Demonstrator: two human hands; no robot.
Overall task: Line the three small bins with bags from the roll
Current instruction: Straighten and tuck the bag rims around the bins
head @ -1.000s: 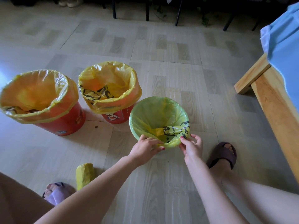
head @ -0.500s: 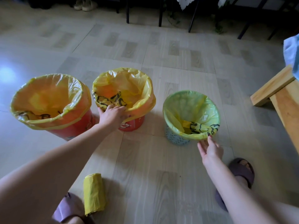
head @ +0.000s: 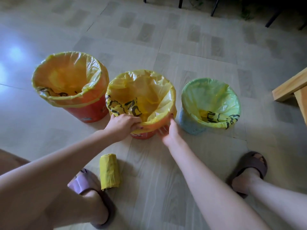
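Note:
Three small bins stand in a row on the floor, each with a yellow bag folded over its rim. The left red bin (head: 86,112) and the right blue bin (head: 191,125) are untouched. My left hand (head: 123,126) grips the near rim of the middle red bin (head: 144,134), fingers curled over the yellow bag (head: 141,90). My right hand (head: 167,130) is blurred, fingers spread, against the bin's near right side. The yellow roll of bags (head: 108,170) lies on the floor between my feet.
A wooden bed frame corner (head: 290,87) juts in at the right edge. My feet in slippers (head: 249,165) rest on the tiled floor near the roll. Dark chair legs (head: 214,7) stand at the far top.
My right hand left the blue bin's rim and moved left to the middle red bin. My left hand shifted from that bin's left side to its near rim. The camera came closer.

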